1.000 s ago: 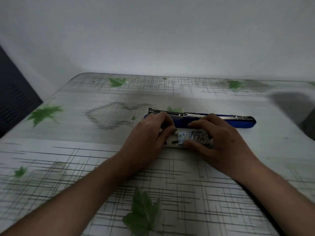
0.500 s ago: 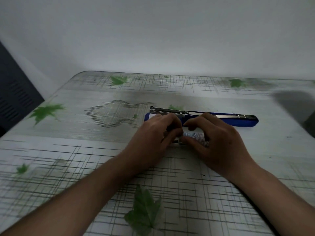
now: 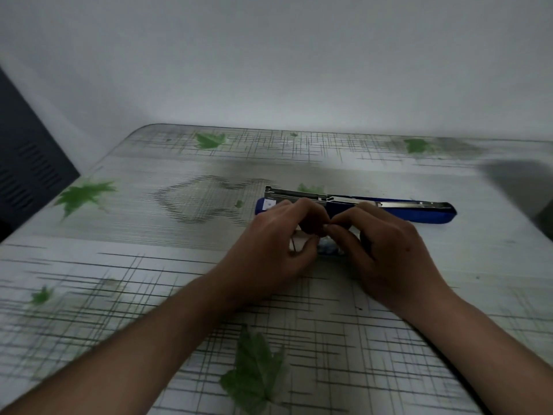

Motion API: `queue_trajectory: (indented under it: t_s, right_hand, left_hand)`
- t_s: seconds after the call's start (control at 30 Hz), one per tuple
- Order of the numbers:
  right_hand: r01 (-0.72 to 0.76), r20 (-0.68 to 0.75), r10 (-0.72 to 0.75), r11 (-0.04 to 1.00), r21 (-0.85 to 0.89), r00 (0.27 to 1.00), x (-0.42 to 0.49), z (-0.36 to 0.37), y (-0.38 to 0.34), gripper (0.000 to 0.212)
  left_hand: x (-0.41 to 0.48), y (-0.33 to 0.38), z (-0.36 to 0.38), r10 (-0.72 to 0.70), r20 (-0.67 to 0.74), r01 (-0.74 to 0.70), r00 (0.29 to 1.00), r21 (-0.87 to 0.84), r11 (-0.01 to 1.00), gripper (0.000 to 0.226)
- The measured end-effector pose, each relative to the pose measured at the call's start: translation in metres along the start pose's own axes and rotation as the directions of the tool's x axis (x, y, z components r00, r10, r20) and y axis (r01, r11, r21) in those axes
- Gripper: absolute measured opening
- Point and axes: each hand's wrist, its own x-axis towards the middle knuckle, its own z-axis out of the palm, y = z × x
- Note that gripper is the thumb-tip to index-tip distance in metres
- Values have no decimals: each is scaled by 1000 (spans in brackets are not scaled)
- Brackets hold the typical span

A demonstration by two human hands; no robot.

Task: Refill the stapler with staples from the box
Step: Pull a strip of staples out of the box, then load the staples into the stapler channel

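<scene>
stapler [image 3: 419, 212]: blue, lies flat on the table [image 3: 149, 265], far side of the hands, opened up w/ its metal track [image 3: 293, 193] on top. Prob. left open so staples can drop in.
in the track: can't tell if any staples are there.
box [image 3: 329, 250]: small, on the table just near the stapler, mostly hid under both hands.
left hand [image 3: 278, 244]: fingers curled, pinches the white left end of the box. Prob. to pull it open.
right hand [image 3: 386, 250]: fingers curled round the right part of the box. Prob. so it can't slide.
fingertips [image 3: 336, 232]: tips of both hands touch over the box.
in the box: hidden, can't tell how many staples.
step: prob. getting staples out; the refill looks not done yet.
</scene>
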Motion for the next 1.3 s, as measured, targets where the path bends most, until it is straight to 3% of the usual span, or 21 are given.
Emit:
queue_trajectory:
  t_s: [0.17, 0.43, 1.03, 1.3]
  right_hand:
    - [-20, -34, 22, 999, 41, 999, 0, 1, -1, 20]
    - [-46, -52, 48, 998, 47, 997, 0, 2, -3, 23]
    - [43, -19, -44, 999, -31, 999, 14, 0, -7, 21]
    - [58, -23, -57, 998, 37, 998, 53, 11, -11, 20]
  left_hand:
    - [1, 1, 1, 32, -17, -31, 999, 52, 998, 21]
    - [2, 1, -1, 87, -82, -75, 993, 138, 988, 21]
    - [2, -9, -11, 39, -107, -26, 993, 117, 993, 25]
    - [10, -27, -23, -51, -226, 90, 973, 168, 982, 25]
